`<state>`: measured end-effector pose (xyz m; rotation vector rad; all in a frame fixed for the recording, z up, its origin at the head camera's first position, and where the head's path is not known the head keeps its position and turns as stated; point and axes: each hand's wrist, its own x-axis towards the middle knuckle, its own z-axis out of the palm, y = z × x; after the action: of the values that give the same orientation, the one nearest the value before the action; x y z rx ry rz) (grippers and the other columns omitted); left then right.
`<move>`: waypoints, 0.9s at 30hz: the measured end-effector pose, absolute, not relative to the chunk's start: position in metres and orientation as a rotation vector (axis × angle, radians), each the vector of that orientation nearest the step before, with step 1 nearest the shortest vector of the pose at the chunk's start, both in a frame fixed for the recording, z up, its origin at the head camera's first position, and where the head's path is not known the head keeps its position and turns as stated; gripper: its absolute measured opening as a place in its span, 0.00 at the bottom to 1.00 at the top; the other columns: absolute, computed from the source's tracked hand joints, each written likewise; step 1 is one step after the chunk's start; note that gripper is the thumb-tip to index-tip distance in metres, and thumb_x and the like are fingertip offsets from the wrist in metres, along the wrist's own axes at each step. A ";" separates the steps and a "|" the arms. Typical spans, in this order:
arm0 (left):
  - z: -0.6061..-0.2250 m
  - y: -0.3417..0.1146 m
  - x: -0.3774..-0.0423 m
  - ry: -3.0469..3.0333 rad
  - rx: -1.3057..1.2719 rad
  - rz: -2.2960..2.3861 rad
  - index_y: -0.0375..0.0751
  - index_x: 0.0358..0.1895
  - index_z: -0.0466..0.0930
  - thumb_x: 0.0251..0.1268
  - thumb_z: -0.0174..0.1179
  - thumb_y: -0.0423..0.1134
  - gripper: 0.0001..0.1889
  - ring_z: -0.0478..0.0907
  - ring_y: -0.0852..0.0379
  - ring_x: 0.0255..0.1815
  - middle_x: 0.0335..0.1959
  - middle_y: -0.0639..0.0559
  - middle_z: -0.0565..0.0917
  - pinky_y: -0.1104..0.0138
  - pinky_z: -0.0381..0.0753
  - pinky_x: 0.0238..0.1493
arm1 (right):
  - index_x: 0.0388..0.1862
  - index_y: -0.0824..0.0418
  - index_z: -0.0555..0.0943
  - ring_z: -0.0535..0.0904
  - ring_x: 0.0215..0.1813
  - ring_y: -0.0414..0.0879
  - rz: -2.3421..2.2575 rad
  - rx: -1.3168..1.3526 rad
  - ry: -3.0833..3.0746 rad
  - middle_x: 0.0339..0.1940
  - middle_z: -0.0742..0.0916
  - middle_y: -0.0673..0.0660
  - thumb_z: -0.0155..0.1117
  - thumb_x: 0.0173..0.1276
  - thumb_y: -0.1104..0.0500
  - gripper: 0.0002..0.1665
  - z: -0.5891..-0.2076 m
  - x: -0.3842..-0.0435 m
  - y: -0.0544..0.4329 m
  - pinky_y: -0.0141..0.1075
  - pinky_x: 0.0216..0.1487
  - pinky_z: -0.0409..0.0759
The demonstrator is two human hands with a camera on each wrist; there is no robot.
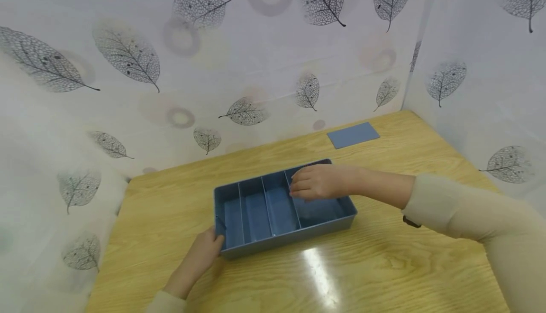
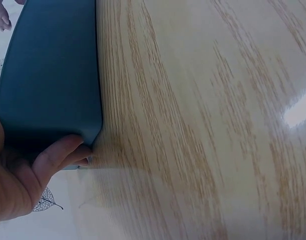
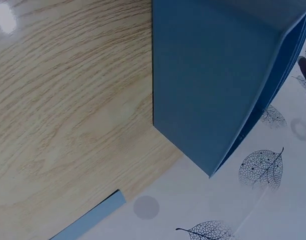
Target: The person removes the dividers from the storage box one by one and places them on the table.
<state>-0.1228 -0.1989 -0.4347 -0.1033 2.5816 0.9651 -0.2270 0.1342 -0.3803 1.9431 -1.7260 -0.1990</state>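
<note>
Blue divider tray [image 1: 315,211] sits mid-table [image 1: 384,265]. Your left hand [image 1: 204,251] grips its near-left corner; right hand [image 1: 317,182], fingers curled, pinches a divider [image 1: 295,205]. Likely light, stiff, slick plastic: hold by corners/walls.

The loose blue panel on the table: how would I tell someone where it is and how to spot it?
Start at the wooden table and go to its far right corner, where the leaf-patterned walls meet. The loose blue panel lies flat there, beyond the blue divided tray that both hands touch. Unlike the upright dividers inside the tray, it lies alone and untouched.
</note>
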 end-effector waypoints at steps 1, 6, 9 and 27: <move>-0.435 -0.199 -0.123 2.581 -0.103 0.966 0.31 0.34 0.70 0.67 0.39 0.35 0.11 0.66 0.57 0.20 0.21 0.49 0.72 0.66 0.66 0.21 | 0.46 0.62 0.81 0.81 0.49 0.47 -0.167 1.960 -1.669 0.44 0.86 0.54 0.67 0.59 0.57 0.17 -0.383 -0.228 0.133 0.36 0.55 0.76; -0.436 -0.199 -0.123 2.587 -0.101 0.975 0.31 0.34 0.70 0.66 0.39 0.35 0.11 0.66 0.57 0.20 0.21 0.49 0.72 0.66 0.66 0.20 | 0.45 0.61 0.81 0.82 0.48 0.46 -0.059 2.019 -1.490 0.42 0.86 0.54 0.61 0.64 0.59 0.12 -0.393 -0.231 0.128 0.36 0.56 0.76; -0.437 -0.199 -0.123 2.587 -0.103 0.978 0.31 0.35 0.71 0.66 0.39 0.35 0.12 0.67 0.57 0.20 0.21 0.49 0.73 0.66 0.67 0.20 | 0.44 0.61 0.82 0.82 0.47 0.46 -0.038 2.039 -1.442 0.41 0.86 0.54 0.58 0.66 0.60 0.10 -0.398 -0.231 0.126 0.36 0.56 0.76; -0.437 -0.199 -0.124 2.571 -0.128 0.975 0.30 0.36 0.72 0.66 0.38 0.35 0.13 0.67 0.57 0.20 0.21 0.49 0.73 0.66 0.67 0.20 | 0.38 0.59 0.81 0.82 0.45 0.45 -0.062 2.059 -1.424 0.38 0.86 0.52 0.48 0.71 0.67 0.12 -0.420 -0.237 0.121 0.36 0.55 0.76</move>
<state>-0.1239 -0.1986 -0.4368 -0.1276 2.5713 0.9746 -0.2371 0.1209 -0.4200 2.0588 -1.4242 -0.0619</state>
